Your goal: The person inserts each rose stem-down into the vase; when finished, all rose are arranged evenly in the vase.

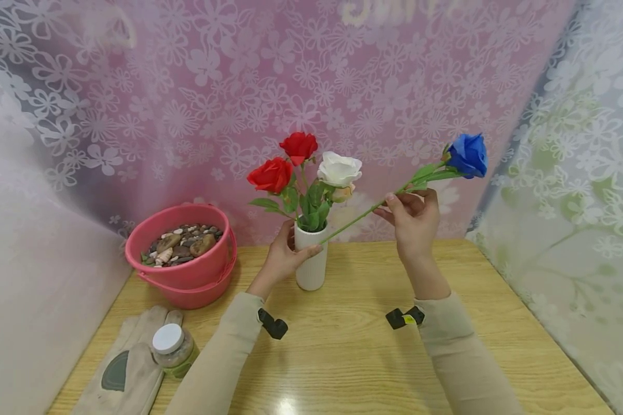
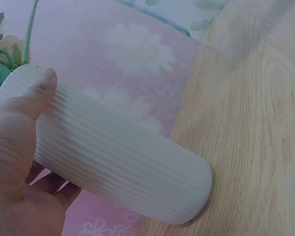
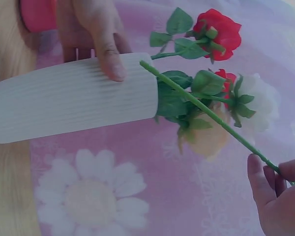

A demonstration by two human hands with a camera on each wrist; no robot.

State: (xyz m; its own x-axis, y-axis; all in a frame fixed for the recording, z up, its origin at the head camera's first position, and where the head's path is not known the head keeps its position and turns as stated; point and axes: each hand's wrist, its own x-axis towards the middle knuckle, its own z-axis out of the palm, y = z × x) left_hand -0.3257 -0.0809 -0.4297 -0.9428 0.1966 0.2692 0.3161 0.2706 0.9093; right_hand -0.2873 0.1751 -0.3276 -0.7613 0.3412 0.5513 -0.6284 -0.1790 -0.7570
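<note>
A white ribbed vase (image 1: 311,265) stands upright on the wooden table, and my left hand (image 1: 285,253) grips it near the rim, thumb across the front. Out of the vase rise two red roses (image 1: 271,175), a white rose (image 1: 340,169) and a peach rose (image 3: 209,135). My right hand (image 1: 414,222) pinches the green stem of a blue rose (image 1: 467,155), held slantwise with its bloom up to the right. The stem's cut end (image 3: 146,65) lies in front of the vase's rim in the right wrist view; whether it touches I cannot tell.
On the left stands a pink bucket (image 1: 218,271) of pebbles and shells. Nearer the front left lie work gloves (image 1: 130,369) beside a white-lidded clear jar (image 1: 175,349). A pink floral curtain (image 1: 228,75) hangs behind the wooden table (image 1: 342,346).
</note>
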